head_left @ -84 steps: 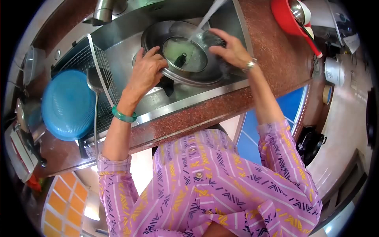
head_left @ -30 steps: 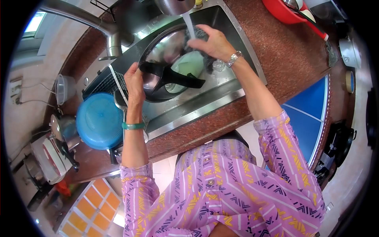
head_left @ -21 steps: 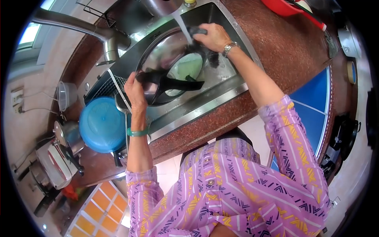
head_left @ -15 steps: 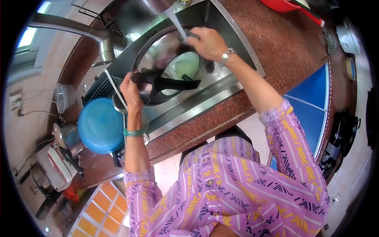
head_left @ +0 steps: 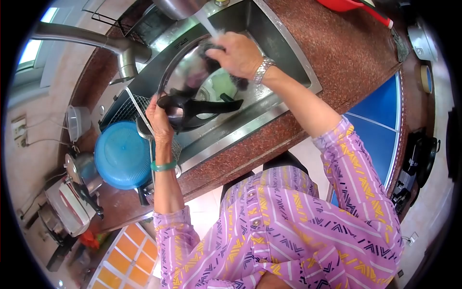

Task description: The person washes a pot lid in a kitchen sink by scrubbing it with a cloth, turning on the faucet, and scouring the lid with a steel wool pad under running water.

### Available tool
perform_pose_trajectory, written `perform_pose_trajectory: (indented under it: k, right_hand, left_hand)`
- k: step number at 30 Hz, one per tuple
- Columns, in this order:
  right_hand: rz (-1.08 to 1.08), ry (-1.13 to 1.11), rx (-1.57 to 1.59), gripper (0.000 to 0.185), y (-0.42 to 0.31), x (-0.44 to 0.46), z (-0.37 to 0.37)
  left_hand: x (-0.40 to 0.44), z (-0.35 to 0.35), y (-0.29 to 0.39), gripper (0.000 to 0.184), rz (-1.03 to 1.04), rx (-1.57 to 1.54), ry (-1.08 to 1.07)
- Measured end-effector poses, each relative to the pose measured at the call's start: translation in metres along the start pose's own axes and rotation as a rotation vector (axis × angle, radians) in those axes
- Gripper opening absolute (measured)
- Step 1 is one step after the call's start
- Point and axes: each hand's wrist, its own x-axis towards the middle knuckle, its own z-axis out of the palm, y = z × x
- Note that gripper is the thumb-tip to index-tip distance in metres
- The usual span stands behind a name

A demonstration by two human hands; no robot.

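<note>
A large round shiny steel pan (head_left: 179,72) with a black handle (head_left: 214,105) is held tilted in the sink. My left hand (head_left: 159,118) grips its near-left edge by the handle's base, thumb and fingers closed. Over the pan's far side, my right hand (head_left: 239,57) is closed on a dark fuzzy scourer (head_left: 211,48), partly hidden by the fingers and blurred. Running water (head_left: 206,23) falls onto that hand and the scourer. A pale green oval (head_left: 222,83) shows in the pan's middle; whether it is a reflection or a separate piece I cannot tell.
The steel sink (head_left: 298,62) surrounds the pan, under the faucet head (head_left: 178,6). A blue plastic lid or colander (head_left: 122,154) and a wire rack (head_left: 136,103) are at the left. A red-handled pan (head_left: 341,5) stands on the brown counter (head_left: 346,53) at the far right.
My right hand with the scourer has moved slightly left and toward me across the pan. My left hand keeps its hold, and the water now strikes the right hand.
</note>
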Motion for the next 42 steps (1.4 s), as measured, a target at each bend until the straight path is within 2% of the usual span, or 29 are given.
perform_pose_trajectory:
  k: [1,5,7,9,11,13,15,16,17,20,22,23,25,28,31,33,37,39,42]
  right_hand:
    - [-0.056,0.057,0.000,0.028,-0.010,0.001,-0.002]
    - [0.353,-0.192,-0.047,0.034,0.039,0.014,-0.012]
    - [0.423,-0.182,-0.067,0.037,0.061,0.008,-0.007]
    - [0.414,-0.166,-0.090,0.039,0.066,0.004,-0.002]
    - [0.269,0.033,-0.031,0.038,0.063,-0.003,0.001]
    - [0.310,-0.048,-0.060,0.032,0.036,-0.001,-0.013]
    - [0.121,-0.090,-0.029,0.027,0.012,-0.001,-0.022]
    - [0.066,-0.113,-0.122,0.026,-0.009,-0.002,-0.030]
    - [-0.076,-0.055,-0.073,0.029,-0.015,-0.006,-0.024]
    - [-0.189,-0.170,-0.132,0.025,-0.055,-0.016,-0.027]
    - [-0.116,-0.111,-0.165,0.024,-0.038,-0.014,-0.021]
    - [-0.049,-0.049,-0.199,0.023,-0.025,-0.011,-0.020]
    - [0.101,-0.066,-0.252,0.020,-0.001,-0.010,-0.026]
    - [0.118,-0.078,-0.269,0.020,-0.004,-0.011,-0.029]
    - [-0.148,-0.166,-0.154,0.019,-0.040,-0.006,-0.027]
    - [-0.193,-0.226,-0.152,0.020,-0.040,0.001,-0.027]
    - [-0.096,-0.195,-0.190,0.022,-0.019,0.005,-0.040]
    - [0.085,-0.187,-0.237,0.024,-0.004,0.005,-0.049]
    - [0.051,-0.224,-0.217,0.026,-0.009,0.007,-0.052]
  left_hand:
    - [0.001,0.000,-0.002,0.016,0.010,0.020,-0.007]
    - [-0.002,0.003,-0.006,0.017,0.017,0.009,0.027]
    - [-0.008,0.007,0.000,0.018,-0.027,-0.010,0.038]
    - [-0.005,0.004,-0.006,0.018,-0.021,0.004,0.015]
    - [-0.002,0.005,-0.009,0.022,0.020,0.074,0.013]
    - [0.001,0.005,-0.007,0.022,0.014,0.085,-0.013]
    - [0.003,0.007,-0.003,0.022,0.035,0.252,-0.022]
    - [-0.001,0.021,0.008,0.022,0.028,0.214,-0.018]
    - [0.003,0.020,0.006,0.021,0.051,0.271,-0.037]
    - [0.000,0.036,0.029,0.023,0.060,0.406,-0.069]
    - [-0.002,0.040,0.034,0.026,-0.001,0.662,-0.059]
    - [-0.002,0.040,0.032,0.026,0.000,0.660,-0.058]
    - [-0.001,0.038,0.029,0.029,-0.021,0.660,-0.001]
    - [0.001,0.044,0.034,0.028,0.046,0.761,-0.018]
    - [0.005,0.056,0.035,0.028,0.108,0.782,-0.032]
    - [0.003,0.061,0.039,0.029,0.141,0.740,-0.065]
    - [0.008,0.065,0.033,0.029,0.082,0.687,-0.088]
    - [0.012,0.064,0.030,0.029,0.067,0.695,-0.093]
    - [0.013,0.066,0.030,0.026,0.083,0.689,-0.137]
